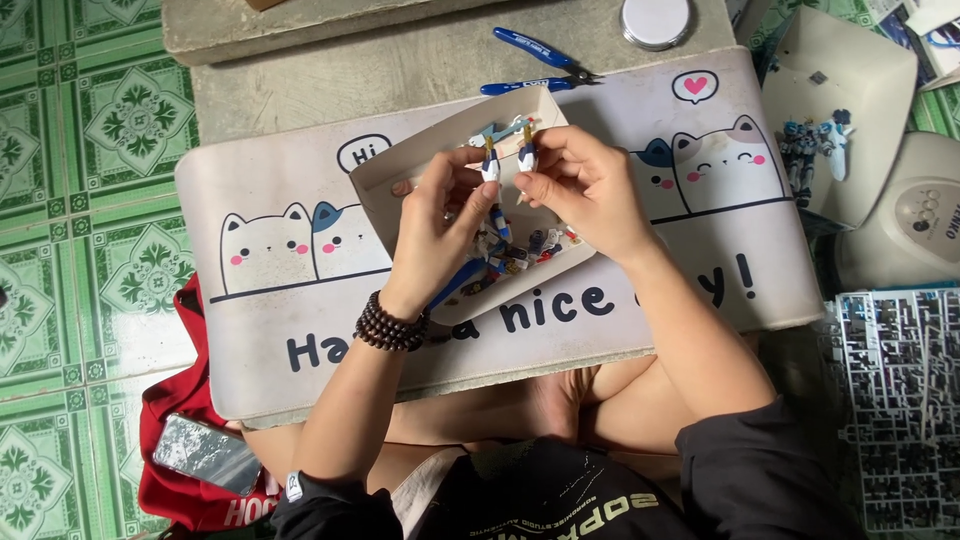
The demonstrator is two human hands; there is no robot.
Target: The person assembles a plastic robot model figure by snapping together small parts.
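Green patterned floor tiles [90, 150] spread glossy on your left, and a rough grey concrete counter [400, 70] runs ahead of you. Across it lies a smooth pale mat [300, 330], printed with cartoon cats and rounded at the corners. On the mat sits a shallow cream tray [400, 170], thin-walled and angled, with a heap of small blue, white and red plastic pieces [520, 250] inside.

Your left hand [435, 225], a dark beaded bracelet [390, 322] round its wrist, is above the tray, fingers pinched shut on a small white-and-blue part [490, 165] with a yellow tip. Your right hand [585, 190] is just beside it, fingers closed on a second part [527, 155] of the same kind, the two parts held upright and near each other over the tray.

Beyond the tray, blue-handled nippers [540, 65] lie on the concrete, near a round white lid [656, 20]. To your right, a flat grey lattice of plastic runners [900, 390] lies on the floor, and a small blue-white figure [815, 145] rests in another pale tray [860, 90]. By your left knee, a phone [205, 452] with a shiny face lies on red cloth [170, 400].
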